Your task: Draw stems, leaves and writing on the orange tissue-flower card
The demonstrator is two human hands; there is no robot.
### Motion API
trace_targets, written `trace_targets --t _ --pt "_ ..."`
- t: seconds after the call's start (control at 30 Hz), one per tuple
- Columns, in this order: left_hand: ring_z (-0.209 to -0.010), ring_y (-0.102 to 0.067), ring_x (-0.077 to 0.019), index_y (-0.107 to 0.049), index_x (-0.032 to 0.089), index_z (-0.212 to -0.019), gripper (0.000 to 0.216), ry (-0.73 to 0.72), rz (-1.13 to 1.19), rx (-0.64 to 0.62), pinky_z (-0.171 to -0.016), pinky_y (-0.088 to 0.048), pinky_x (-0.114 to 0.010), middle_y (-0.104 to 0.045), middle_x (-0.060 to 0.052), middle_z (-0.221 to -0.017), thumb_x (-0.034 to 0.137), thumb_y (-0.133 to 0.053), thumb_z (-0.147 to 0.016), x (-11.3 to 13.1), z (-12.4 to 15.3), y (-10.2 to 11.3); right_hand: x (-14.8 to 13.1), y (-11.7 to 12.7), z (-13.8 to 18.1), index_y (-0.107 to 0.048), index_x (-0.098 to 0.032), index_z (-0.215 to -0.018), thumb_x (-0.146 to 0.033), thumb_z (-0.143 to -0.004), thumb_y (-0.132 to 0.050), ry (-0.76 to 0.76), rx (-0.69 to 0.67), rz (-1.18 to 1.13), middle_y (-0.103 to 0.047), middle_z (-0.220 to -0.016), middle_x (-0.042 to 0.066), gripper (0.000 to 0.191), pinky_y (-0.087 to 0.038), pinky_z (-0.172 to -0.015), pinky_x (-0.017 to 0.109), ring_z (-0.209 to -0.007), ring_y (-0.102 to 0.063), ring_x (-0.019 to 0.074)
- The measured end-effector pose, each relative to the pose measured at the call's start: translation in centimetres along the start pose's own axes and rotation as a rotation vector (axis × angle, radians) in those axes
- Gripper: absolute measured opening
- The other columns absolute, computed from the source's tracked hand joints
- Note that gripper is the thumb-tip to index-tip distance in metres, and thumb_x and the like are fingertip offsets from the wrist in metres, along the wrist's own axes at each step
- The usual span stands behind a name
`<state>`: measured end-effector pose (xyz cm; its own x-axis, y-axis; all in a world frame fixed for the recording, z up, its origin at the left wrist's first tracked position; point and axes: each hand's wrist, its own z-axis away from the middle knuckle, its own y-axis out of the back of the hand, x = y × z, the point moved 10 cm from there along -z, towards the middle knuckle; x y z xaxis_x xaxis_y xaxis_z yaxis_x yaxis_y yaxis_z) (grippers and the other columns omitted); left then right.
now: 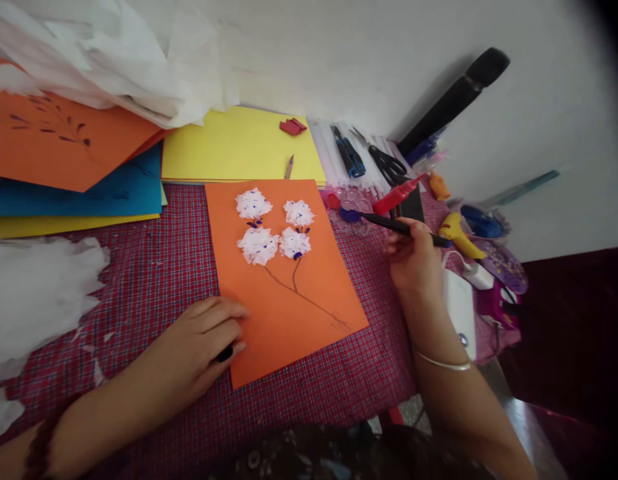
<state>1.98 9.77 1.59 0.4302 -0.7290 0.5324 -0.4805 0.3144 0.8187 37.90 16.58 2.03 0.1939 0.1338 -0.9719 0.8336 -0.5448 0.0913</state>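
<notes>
The left hand (209, 340) lies on the lower left corner of the orange sheet (299, 313), its fingers pressed together around a small black thing (225, 353). The right hand (413, 257) is beside the sheet's right edge. Its fingers pinch a black brush (389, 223), whose tip reaches the clear palette (356, 200). White flowers (269, 227) are stuck on the sheet, which lies on the tabletop (163, 267).

Small black obj (225, 353) mostly hidden under left hand (199, 347), white tissue (33, 293) cut off at left edge, blue sheet (113, 193) largely under orange stack (53, 140).
</notes>
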Motion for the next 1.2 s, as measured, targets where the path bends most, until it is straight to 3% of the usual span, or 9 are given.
trace_targets --t 0.3,0.53,0.63,0.73,0.9,1.07,1.2 --pt "-0.105 -0.062 -0.0199 -0.064 0.019 -0.094 0.015 -0.005 -0.008 0.007 -0.094 -0.051 -0.035 -0.068 -0.007 -0.110 0.018 -0.050 -0.096 0.2 -0.3 0.1 -0.1 -1.6 0.1 -0.069 -0.023 -0.096 -0.032 -0.080 -0.066 0.016 -0.055 0.106 -0.064 -0.066 -0.003 0.018 -0.044 -0.051 0.026 -0.052 -0.054 0.0115" --pt "-0.104 -0.062 -0.0201 -0.064 0.019 -0.096 0.014 -0.015 -0.015 0.005 -0.094 -0.051 -0.036 -0.068 -0.007 -0.109 0.018 -0.050 -0.096 0.2 -0.2 0.1 -2.1 -1.1 0.5 -0.069 -0.023 -0.095 -0.027 -0.082 -0.064 0.142 -0.007 0.258 -0.064 -0.071 -0.002 0.014 -0.045 -0.053 0.027 -0.055 -0.055 0.0121" --pt "-0.107 -0.061 -0.0207 -0.065 0.019 -0.097 0.015 0.006 -0.004 0.012 -0.096 -0.050 -0.037 -0.068 -0.007 -0.112 0.017 -0.050 -0.096 0.1 -0.1 0.0 -2.8 -0.8 1.2 -0.067 -0.024 -0.097 -0.029 -0.085 -0.063 0.175 0.020 0.212 -0.063 -0.072 -0.002 0.014 -0.047 -0.055 0.029 -0.057 -0.057 0.0127" --pt "-0.108 -0.060 -0.0214 -0.066 0.019 -0.095 0.017 0.035 0.017 -0.007 -0.098 -0.049 -0.038 -0.068 -0.007 -0.113 0.017 -0.049 -0.096 -0.1 0.0 -0.1 -2.8 -0.9 1.7 -0.063 -0.027 -0.093 -0.034 -0.085 -0.064 0.137 0.000 0.114 -0.059 -0.069 -0.003 0.011 -0.046 -0.053 0.029 -0.056 -0.056 0.0131" --pt "-0.108 -0.059 -0.0212 -0.065 0.019 -0.096 0.016 0.045 0.019 -0.026 -0.099 -0.048 -0.038 -0.067 -0.007 -0.113 0.015 -0.050 -0.095 0.0 -0.2 0.0 -3.5 -3.0 4.1 -0.057 -0.026 -0.087 -0.046 -0.088 -0.062 0.042 -0.169 0.016 -0.045 -0.053 -0.007 0.020 -0.044 -0.049 0.028 -0.047 -0.049 0.0124" --pt "-0.106 -0.059 -0.0218 -0.065 0.018 -0.095 0.017 0.016 -0.004 -0.033 -0.097 -0.049 -0.038 -0.068 -0.008 -0.111 0.017 -0.048 -0.096 0.3 -0.3 0.1 -3.4 -4.3 7.3 -0.060 -0.026 -0.086 -0.046 -0.085 -0.066 -0.051 -0.182 0.026 -0.057 -0.058 -0.003 0.021 -0.042 -0.045 0.027 -0.047 -0.054 0.0129" --pt "-0.108 -0.058 -0.0222 -0.067 0.018 -0.094 0.019 0.021 0.007 -0.047 -0.098 -0.049 -0.040 -0.068 -0.008 -0.113 0.019 -0.048 -0.097 0.2 -0.3 0.0 -2.7 -4.7 8.7 -0.061 -0.025 -0.088 -0.043 -0.085 -0.069 -0.019 -0.154 0.063 -0.064 -0.061 -0.003 0.020 -0.041 -0.043 0.026 -0.045 -0.054 0.0126"
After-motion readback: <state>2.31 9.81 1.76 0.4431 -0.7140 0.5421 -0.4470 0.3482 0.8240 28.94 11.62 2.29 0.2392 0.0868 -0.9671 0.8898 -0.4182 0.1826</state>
